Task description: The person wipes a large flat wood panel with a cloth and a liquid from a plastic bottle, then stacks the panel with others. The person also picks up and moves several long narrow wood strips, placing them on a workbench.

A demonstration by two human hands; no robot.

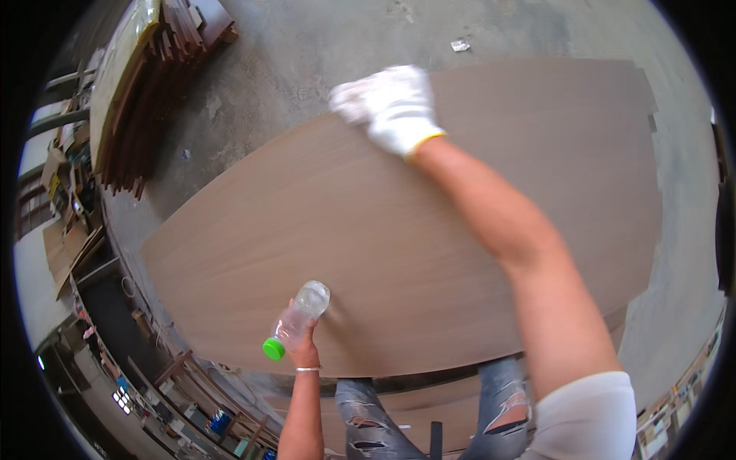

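My left hand (304, 349) is wrapped around a clear plastic bottle (300, 316) with a green cap (273, 349). The bottle tilts over the near part of a large brown wooden panel (360, 253), its cap end toward me. Stretched across to the panel's far edge, my right hand (387, 103) wears a white knit glove with a yellow cuff rim. Motion smears its fingers, so whether they hold anything does not show.
Beyond the panel lies a grey concrete floor (261, 84) with a crumpled white scrap (460, 45). Curved brown boards (142, 115) are stacked at the far left. Wooden frames (184, 379) and a cluttered bench stand along the left side.
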